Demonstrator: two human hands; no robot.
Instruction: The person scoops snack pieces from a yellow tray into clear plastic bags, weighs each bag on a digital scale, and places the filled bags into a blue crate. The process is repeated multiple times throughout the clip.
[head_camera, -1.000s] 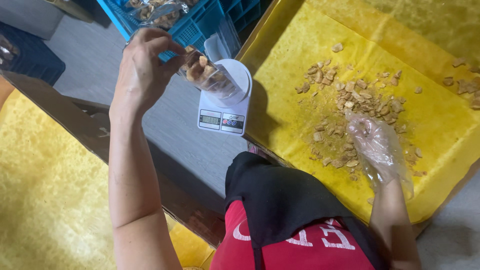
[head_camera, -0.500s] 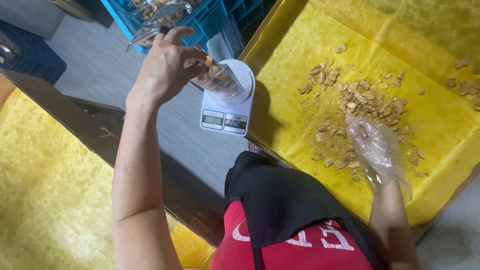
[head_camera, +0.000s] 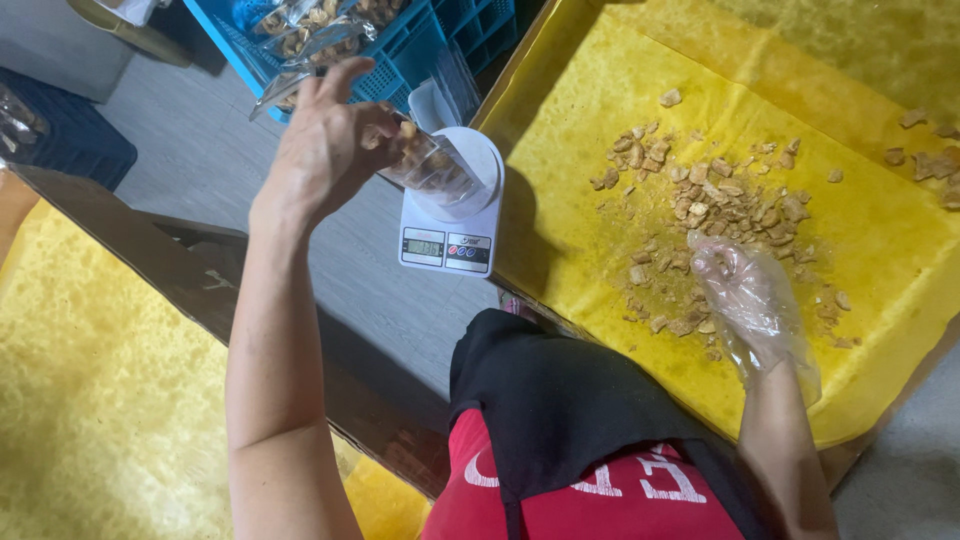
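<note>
Nearest the camera: a red shirt (head_camera: 580, 490) under a black apron (head_camera: 560, 400), the person's own. To the left, low down, a sheet of yellow paper (head_camera: 90, 400) spotted with grease, bounded by a dark wooden rail (head_camera: 200, 290) running diagonally.

Beyond the rail, grey floor (head_camera: 200, 160). On it stands a small white digital scale (head_camera: 452, 215) with a round platform, pressed against the edge of the big tray.

Right hand (head_camera: 745, 300), in a thin clear plastic glove, rests palm down on the near edge of a scatter of fried snack pieces (head_camera: 715, 200); fingers loosely curled, whether it grips any pieces cannot be told. The pieces lie on a yellow paper-lined tray (head_camera: 580, 130), some strays further right.

Left hand (head_camera: 325, 150), bare, is raised over the scale, fingers closed around the mouth of a clear plastic bag (head_camera: 430, 170) partly filled with snack pieces; the bag sits tilted on the platform.

Farthest: a blue plastic crate (head_camera: 400, 50) holding filled clear bags, and a dark blue crate (head_camera: 70, 145) at far left.
</note>
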